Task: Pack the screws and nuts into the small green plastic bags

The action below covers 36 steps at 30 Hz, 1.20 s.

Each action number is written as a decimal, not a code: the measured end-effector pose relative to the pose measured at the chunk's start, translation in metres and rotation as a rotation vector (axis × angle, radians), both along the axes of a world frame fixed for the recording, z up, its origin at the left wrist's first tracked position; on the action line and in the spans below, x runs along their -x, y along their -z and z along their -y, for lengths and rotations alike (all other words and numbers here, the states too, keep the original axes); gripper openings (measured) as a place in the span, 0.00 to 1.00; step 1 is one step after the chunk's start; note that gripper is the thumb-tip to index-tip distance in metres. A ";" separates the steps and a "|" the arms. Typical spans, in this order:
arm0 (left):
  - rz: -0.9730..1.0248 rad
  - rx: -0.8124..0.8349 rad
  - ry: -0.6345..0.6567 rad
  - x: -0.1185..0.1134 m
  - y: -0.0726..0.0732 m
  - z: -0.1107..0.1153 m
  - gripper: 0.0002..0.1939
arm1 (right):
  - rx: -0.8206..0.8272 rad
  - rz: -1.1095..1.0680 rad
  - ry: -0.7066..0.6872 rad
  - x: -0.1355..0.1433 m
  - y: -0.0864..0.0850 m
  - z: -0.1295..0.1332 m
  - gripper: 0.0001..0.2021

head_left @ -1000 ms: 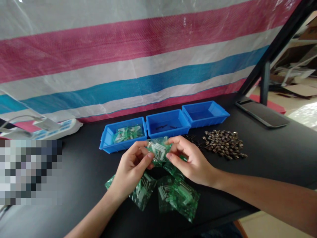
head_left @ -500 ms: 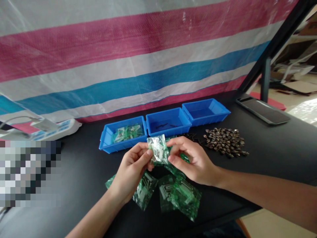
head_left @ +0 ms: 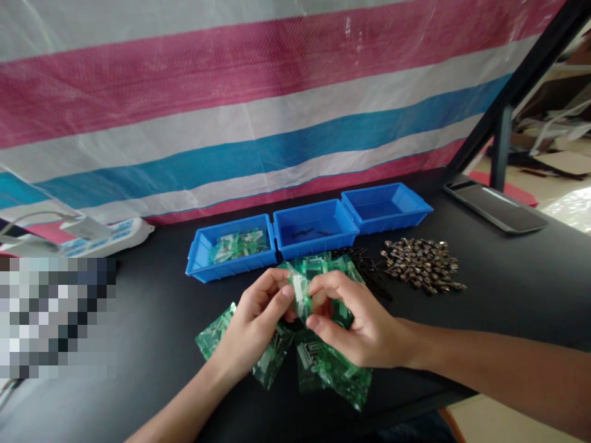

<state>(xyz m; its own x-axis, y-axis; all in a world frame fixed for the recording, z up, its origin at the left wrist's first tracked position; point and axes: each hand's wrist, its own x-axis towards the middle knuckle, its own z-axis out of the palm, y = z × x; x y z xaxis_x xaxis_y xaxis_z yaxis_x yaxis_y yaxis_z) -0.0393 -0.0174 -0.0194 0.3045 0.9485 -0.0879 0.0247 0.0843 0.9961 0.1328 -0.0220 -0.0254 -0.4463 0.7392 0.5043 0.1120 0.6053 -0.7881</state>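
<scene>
A small clear-and-green plastic packet with white pieces inside is held between both hands. My left hand pinches its left side between thumb and fingers. My right hand has its thumb and fingers closed at the packet's right side. Below and behind the hands lie several green packets with pale rods in them, another one partly under my left wrist. The left blue bin holds more green packets.
The middle blue bin holds a few dark screws; the right blue bin stands beside it. Dark screws and a pile of metal fittings lie near a phone. A power strip sits left.
Both hands have moved slightly down, and the packet between them is now folded or turned narrower. My right fingers are closer to my left ones. The view has shifted a little.
</scene>
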 end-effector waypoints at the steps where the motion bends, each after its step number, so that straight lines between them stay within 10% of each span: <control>1: 0.012 -0.012 0.015 0.000 0.000 0.001 0.17 | -0.008 0.007 0.002 0.000 0.000 0.001 0.12; 36: 0.124 0.177 0.112 -0.004 0.002 0.006 0.16 | -0.257 0.042 0.123 -0.001 0.001 -0.004 0.05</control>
